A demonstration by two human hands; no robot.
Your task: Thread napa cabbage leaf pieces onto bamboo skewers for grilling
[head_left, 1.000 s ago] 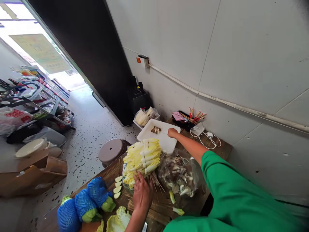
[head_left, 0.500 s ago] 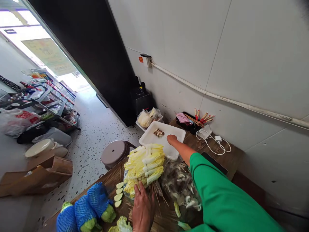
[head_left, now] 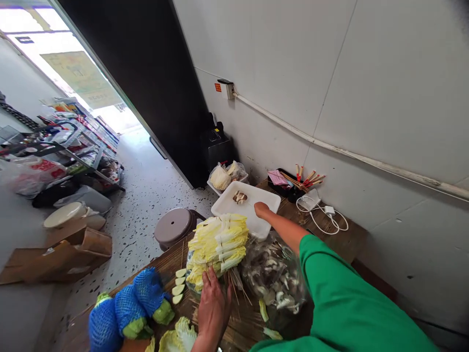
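Observation:
My right hand (head_left: 261, 210) is closed over the white tray (head_left: 273, 198), its fingers curled. Sliced mushrooms (head_left: 240, 197) lie in line with it on the tray, apparently threaded on a thin skewer whose end is in my fist. My left hand (head_left: 212, 305) rests with fingers stretched against the lower edge of a pile of skewered napa cabbage leaves (head_left: 220, 239). Bare stick ends (head_left: 234, 288) poke out beside those fingers. Right of the pile, a clear plastic bag (head_left: 274, 274) holds many cut mushrooms.
Blue-netted vegetables (head_left: 126, 310), pale green slices (head_left: 178, 286) and loose cabbage leaves (head_left: 179, 335) lie on the wooden table (head_left: 234, 337). A stool (head_left: 174, 227) stands beyond its edge. Along the wall are a box of skewers (head_left: 293, 183), a white cable (head_left: 331, 220) and bagged food (head_left: 220, 177).
The camera view has shifted slightly. My right hand stays closed over the tray with the mushrooms in line with it; my left hand stays by the cabbage pile.

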